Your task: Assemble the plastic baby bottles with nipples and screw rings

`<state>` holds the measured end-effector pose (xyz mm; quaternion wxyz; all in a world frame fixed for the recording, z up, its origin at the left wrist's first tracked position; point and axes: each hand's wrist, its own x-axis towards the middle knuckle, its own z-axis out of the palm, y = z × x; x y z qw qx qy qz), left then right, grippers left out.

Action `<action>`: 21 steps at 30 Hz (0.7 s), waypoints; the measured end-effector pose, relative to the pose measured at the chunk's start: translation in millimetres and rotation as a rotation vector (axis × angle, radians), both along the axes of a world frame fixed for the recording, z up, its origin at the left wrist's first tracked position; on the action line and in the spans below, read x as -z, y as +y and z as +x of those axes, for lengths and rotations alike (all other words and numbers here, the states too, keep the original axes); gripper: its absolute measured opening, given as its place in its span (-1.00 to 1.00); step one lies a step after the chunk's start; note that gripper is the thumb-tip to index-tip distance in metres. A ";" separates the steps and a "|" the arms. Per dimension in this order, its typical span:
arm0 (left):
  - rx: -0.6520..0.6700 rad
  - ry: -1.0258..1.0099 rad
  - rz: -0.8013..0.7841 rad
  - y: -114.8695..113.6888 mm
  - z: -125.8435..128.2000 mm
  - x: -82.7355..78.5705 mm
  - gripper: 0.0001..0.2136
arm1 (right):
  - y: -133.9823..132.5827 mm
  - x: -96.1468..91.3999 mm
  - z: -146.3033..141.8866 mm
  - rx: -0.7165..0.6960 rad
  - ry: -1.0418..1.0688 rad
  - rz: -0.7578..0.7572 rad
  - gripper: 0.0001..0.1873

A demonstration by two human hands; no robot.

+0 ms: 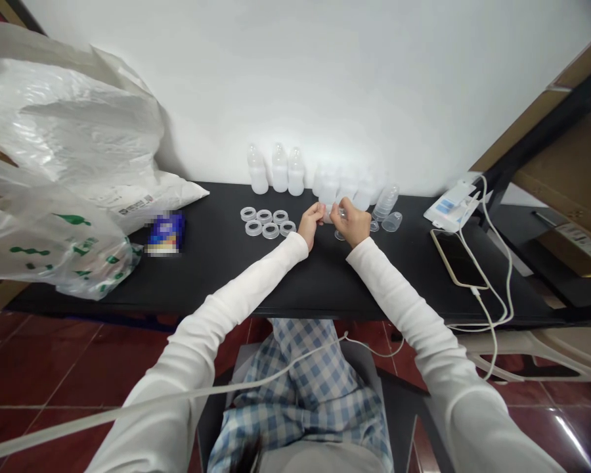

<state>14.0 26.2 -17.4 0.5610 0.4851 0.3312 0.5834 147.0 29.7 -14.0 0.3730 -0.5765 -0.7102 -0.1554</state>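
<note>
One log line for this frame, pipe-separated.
left hand: holding translucent part | right hand: at same part | left of hands: six rings | behind rings: three upright bottles | right: phone

Bottles [296,172], rings [270,236] smooth plastic; tabletop [211,266] smooth, matt; sleeves [249,282] soft cloth; large bag [73,98] glossy, crinkled plastic.

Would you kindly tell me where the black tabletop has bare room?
Bare patches lie between the blue packet and the white bottle rings, and between the clear caps and the smartphone. Baby bottles, left hand and right hand crowd the middle.
</note>
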 end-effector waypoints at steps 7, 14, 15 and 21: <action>0.063 0.094 0.008 9.8 -7.7 -3.3 -0.68 | 2.9 -7.0 10.2 -0.149 -0.112 0.061 -0.42; -0.090 0.099 0.074 20.2 -19.5 -7.4 -0.54 | -2.8 -17.6 14.7 -0.385 -0.281 -0.009 -0.59; -0.146 0.118 0.113 22.2 -22.2 -8.4 -0.52 | -3.4 -18.2 13.3 -0.436 -0.276 -0.012 -0.61; -0.535 0.228 0.139 33.9 -46.7 -12.1 -0.48 | -5.1 -20.5 18.6 -0.523 -0.182 0.014 -0.64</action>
